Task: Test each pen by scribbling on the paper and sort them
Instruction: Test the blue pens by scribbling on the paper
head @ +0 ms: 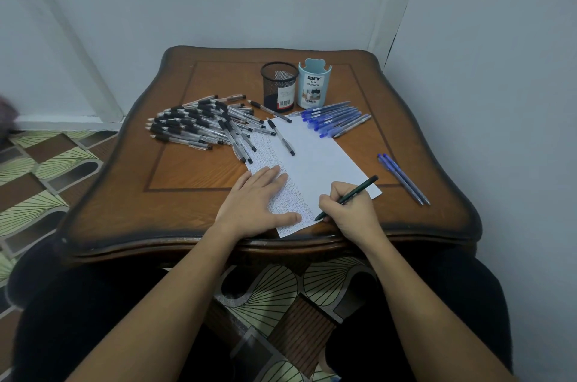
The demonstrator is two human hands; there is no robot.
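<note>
A white sheet of paper (324, 163) lies on the wooden table, its left part filled with small scribbles. My left hand (259, 200) lies flat on the paper's near left part, fingers straight. My right hand (349, 210) grips a dark pen (352, 194), whose tip touches the paper near its front edge. A pile of several black-capped clear pens (199, 122) lies at the left, and one black pen (281, 136) rests on the paper. Several blue pens (334, 119) are grouped behind the paper, and two blue pens (402, 178) lie apart at the right.
A black mesh pen cup (279, 86) and a light blue desk organizer cup (313, 85) stand side by side at the back of the table (175, 194). Walls enclose the table behind and to the right. Patterned floor shows at the left.
</note>
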